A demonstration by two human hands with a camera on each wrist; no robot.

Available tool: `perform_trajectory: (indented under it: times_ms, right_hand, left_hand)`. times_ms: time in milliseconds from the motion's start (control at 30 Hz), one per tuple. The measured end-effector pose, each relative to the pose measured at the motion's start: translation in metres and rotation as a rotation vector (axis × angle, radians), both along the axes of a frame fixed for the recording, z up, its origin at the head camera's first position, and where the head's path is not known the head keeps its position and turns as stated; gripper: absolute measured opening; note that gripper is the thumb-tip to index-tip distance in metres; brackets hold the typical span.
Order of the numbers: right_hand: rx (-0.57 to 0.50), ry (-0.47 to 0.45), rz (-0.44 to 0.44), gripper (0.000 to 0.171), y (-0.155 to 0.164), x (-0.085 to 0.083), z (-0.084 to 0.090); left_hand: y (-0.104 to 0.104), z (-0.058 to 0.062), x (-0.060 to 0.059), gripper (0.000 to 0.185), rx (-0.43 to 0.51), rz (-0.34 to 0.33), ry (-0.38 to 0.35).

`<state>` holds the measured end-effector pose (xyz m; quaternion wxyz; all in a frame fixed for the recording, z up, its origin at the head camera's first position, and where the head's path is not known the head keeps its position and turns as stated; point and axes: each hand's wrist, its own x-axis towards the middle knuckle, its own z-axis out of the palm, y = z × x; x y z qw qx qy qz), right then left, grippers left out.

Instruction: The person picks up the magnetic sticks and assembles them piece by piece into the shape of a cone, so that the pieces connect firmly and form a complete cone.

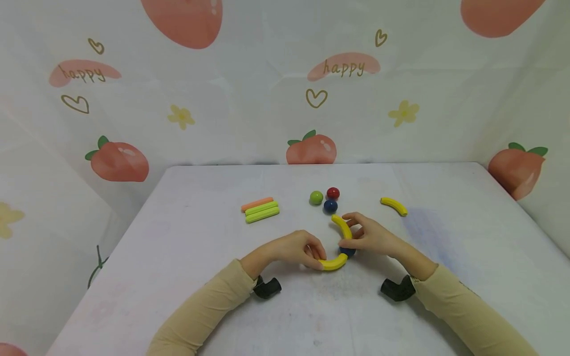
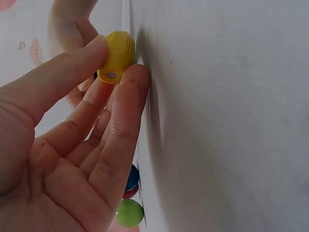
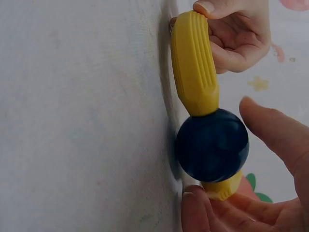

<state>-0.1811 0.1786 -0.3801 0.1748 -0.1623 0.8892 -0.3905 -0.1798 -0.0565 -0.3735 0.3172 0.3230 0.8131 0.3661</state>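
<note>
Two yellow curved rods meet at a dark blue ball (image 3: pixel 212 145) on the table. My left hand (image 1: pixel 300 248) pinches the free end of the near yellow curved rod (image 1: pixel 334 263) between thumb and fingers. That end, with a small pale disc in it, faces the left wrist view. My right hand (image 1: pixel 369 236) is at the ball and the far yellow curved rod (image 1: pixel 342 226), its fingers curled round the rod beside the ball. In the right wrist view the right thumb (image 3: pixel 275 128) stands apart from the ball, and the fingers partly hide the far rod.
Beyond the hands sit a green ball (image 1: pixel 316 198), a red ball (image 1: pixel 333 193) and another blue ball (image 1: pixel 330 206). To their left lie an orange straight rod (image 1: pixel 257 204) and two yellow-green rods (image 1: pixel 262 214). A third yellow curved rod (image 1: pixel 394 206) is at the right.
</note>
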Motion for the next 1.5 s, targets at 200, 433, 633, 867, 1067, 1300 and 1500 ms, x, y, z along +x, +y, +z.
perform_trajectory:
  times_ms: [200,433,633,867,1067,1300,1500]
  right_hand:
    - [-0.005,-0.006,0.024,0.075,-0.002,0.002,0.0]
    - [-0.001,0.022,0.052,0.062,0.002,0.002,0.0]
    - [0.034,0.012,0.069,0.059,0.009,0.0,0.001]
    - [0.053,-0.035,0.096,0.06,0.012,0.0,0.006]
    - [0.053,-0.053,0.114,0.06,0.014,-0.001,0.006]
    - [0.059,-0.071,0.115,0.06,0.014,-0.002,0.007]
    - [0.056,-0.072,0.122,0.06,0.015,-0.002,0.007]
  left_hand:
    - [0.006,0.002,0.004,0.017,-0.003,-0.02,0.004]
    - [0.008,0.002,0.002,0.016,0.01,-0.027,0.017]
    - [0.002,0.007,-0.013,0.02,0.012,0.05,0.078]
    - [0.003,0.013,-0.039,0.021,0.045,0.166,0.249]
    - [0.013,0.01,-0.058,0.022,0.081,0.269,0.315]
    - [0.026,0.008,-0.069,0.026,0.034,0.339,0.34]
    - [0.037,0.004,-0.075,0.031,-0.011,0.339,0.364]
